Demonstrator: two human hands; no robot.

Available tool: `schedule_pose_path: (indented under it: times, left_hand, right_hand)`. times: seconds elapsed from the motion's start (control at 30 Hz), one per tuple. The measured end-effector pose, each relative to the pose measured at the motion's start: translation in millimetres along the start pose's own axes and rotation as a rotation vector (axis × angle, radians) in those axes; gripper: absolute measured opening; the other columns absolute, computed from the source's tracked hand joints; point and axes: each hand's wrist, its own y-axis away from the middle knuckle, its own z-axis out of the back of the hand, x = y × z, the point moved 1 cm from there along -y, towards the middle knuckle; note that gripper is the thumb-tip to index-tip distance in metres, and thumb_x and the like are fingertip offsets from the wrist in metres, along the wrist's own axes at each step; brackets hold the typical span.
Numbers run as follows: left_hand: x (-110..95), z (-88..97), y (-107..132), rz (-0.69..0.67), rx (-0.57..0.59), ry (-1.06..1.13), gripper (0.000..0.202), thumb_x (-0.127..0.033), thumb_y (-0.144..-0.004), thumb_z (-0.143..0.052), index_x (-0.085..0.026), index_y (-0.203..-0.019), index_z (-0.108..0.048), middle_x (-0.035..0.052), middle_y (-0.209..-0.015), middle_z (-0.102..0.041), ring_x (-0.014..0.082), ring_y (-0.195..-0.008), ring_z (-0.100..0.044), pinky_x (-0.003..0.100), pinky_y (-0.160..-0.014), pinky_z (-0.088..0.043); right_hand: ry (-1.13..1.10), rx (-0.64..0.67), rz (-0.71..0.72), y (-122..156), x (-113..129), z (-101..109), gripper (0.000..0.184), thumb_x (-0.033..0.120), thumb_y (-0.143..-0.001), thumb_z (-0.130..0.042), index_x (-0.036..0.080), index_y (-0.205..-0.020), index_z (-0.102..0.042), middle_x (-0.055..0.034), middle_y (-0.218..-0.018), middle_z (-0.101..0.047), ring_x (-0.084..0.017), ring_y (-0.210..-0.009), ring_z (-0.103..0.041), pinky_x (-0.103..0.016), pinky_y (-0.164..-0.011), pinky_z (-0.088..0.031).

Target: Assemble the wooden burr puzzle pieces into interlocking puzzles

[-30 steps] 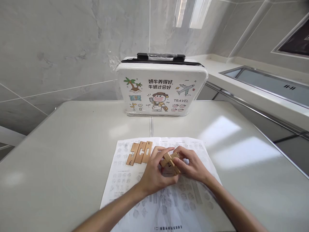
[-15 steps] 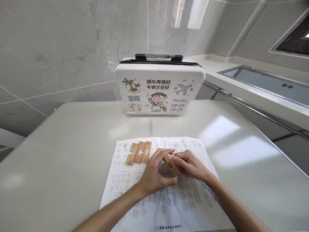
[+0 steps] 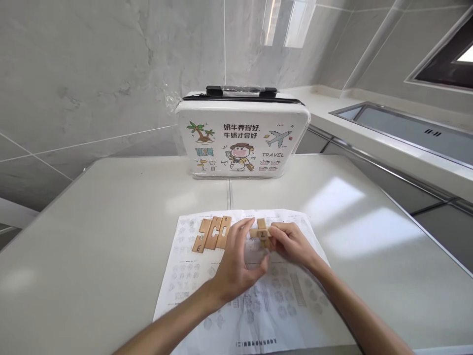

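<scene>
Interlocked wooden puzzle pieces [image 3: 262, 234] form a small cross shape, with a "2" written on the side facing me. My right hand [image 3: 290, 241] pinches them at their right end, above the printed sheet. My left hand [image 3: 240, 261] is open just to the left, thumb and fingers spread apart around a gap, seemingly clear of the pieces. Left of that hand, three flat notched wooden pieces lie side by side on the paper: one marked "2" [image 3: 223, 231], one marked "1" [image 3: 213, 235], and an outermost one with a side notch [image 3: 201, 237].
A large creased instruction sheet [image 3: 185, 296] with rows of faint diagrams lies under my hands on the pale table [image 3: 92, 246]. A white cartoon-printed case [image 3: 207, 111] in clear plastic stands at the table's back. To the right is a counter with a sink [image 3: 406, 128].
My left hand has let go of the puzzle pieces and opened. My right hand has turned them, so the cross shape now stands more upright and the "2" faces me.
</scene>
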Motion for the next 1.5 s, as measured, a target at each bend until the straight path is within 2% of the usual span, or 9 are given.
schedule_pose_path:
  times: [0.23,0.3,0.4,0.53,0.73,1.03,1.17,1.4,1.5]
  left_hand:
    - [7,39.0,-20,-0.042,-0.042,-0.382,0.039,-0.030,-0.096,-0.066,-0.028,-0.134,-0.057,0.0102,-0.145,-0.052,0.0336,-0.144,-0.043,0.058,-0.121,-0.040]
    - [16,55.6,-23,0.001,-0.020,-0.435,0.043,-0.035,-0.094,-0.068,-0.028,-0.135,-0.057,0.0108,-0.147,-0.051,0.0351,-0.146,-0.041,0.058,-0.119,-0.042]
    - [33,77.1,-21,0.014,0.118,-0.496,0.055,-0.047,-0.094,-0.070,-0.029,-0.142,-0.052,0.0104,-0.155,-0.047,0.0365,-0.152,-0.034,0.058,-0.121,-0.041]
    - [50,93.3,-15,-0.039,0.224,-0.535,0.075,-0.055,-0.092,-0.072,-0.030,-0.155,-0.040,0.0103,-0.162,-0.044,0.0368,-0.155,-0.031,0.058,-0.125,-0.036]
    - [54,95.3,-13,0.032,0.292,-0.504,0.086,-0.062,-0.092,-0.069,-0.032,-0.163,-0.029,0.0098,-0.167,-0.040,0.0356,-0.157,-0.032,0.056,-0.126,-0.035]
    - [49,95.2,-13,0.060,0.267,-0.440,0.083,-0.058,-0.088,-0.076,-0.032,-0.159,-0.041,0.0134,-0.157,-0.048,0.0368,-0.149,-0.043,0.054,-0.115,-0.048]
    - [48,102.0,-14,0.045,0.285,-0.409,0.086,-0.056,-0.087,-0.078,-0.030,-0.159,-0.040,0.0123,-0.158,-0.048,0.0349,-0.151,-0.040,0.053,-0.120,-0.043]
    - [48,119.6,-6,0.133,0.118,-0.524,0.052,-0.056,-0.096,-0.064,-0.025,-0.137,-0.055,0.0101,-0.144,-0.056,0.0314,-0.139,-0.047,0.050,-0.113,-0.046]
    - [47,121.1,3,0.116,0.033,-0.614,0.049,-0.060,-0.092,-0.067,-0.021,-0.120,-0.058,0.0106,-0.129,-0.060,0.0321,-0.127,-0.053,0.050,-0.106,-0.048]
  right_hand:
    - [0.220,-0.467,-0.035,-9,-11,20,0.060,0.056,-0.101,-0.051,0.022,-0.052,-0.047,0.0026,-0.048,-0.049,-0.013,-0.050,-0.044,-0.027,-0.057,-0.036]
    - [0.292,-0.538,-0.030,-11,-17,28,0.059,0.057,-0.099,-0.050,0.022,-0.052,-0.045,0.0028,-0.048,-0.048,-0.013,-0.051,-0.044,-0.027,-0.056,-0.035]
    - [0.449,-0.645,-0.046,-15,-25,39,0.059,0.059,-0.098,-0.047,0.023,-0.053,-0.037,0.0039,-0.048,-0.041,-0.013,-0.051,-0.039,-0.027,-0.053,-0.032]
    - [0.535,-0.737,-0.081,-17,-33,48,0.056,0.059,-0.094,-0.049,0.024,-0.055,-0.028,0.0044,-0.049,-0.035,-0.013,-0.052,-0.033,-0.028,-0.054,-0.029]
    - [0.631,-0.808,-0.124,-17,-35,51,0.055,0.057,-0.088,-0.054,0.024,-0.053,-0.028,0.0031,-0.046,-0.038,-0.015,-0.049,-0.035,-0.029,-0.056,-0.027]
    - [0.741,-0.812,-0.023,-13,-38,51,0.054,0.057,-0.087,-0.056,0.025,-0.056,-0.026,0.0044,-0.046,-0.036,-0.015,-0.047,-0.034,-0.029,-0.055,-0.029]
    - [0.758,-0.825,0.001,-11,-37,51,0.054,0.056,-0.086,-0.056,0.025,-0.056,-0.024,0.0054,-0.045,-0.033,-0.014,-0.047,-0.032,-0.030,-0.055,-0.029]
    - [0.734,-0.896,0.115,-5,-26,51,0.051,0.048,-0.090,-0.053,0.025,-0.058,-0.020,0.0062,-0.049,-0.025,-0.013,-0.049,-0.023,-0.030,-0.056,-0.026]
    - [0.668,-0.812,0.222,-2,-14,42,0.050,0.046,-0.095,-0.050,0.025,-0.058,-0.022,0.0055,-0.050,-0.028,-0.013,-0.050,-0.026,-0.030,-0.056,-0.027]
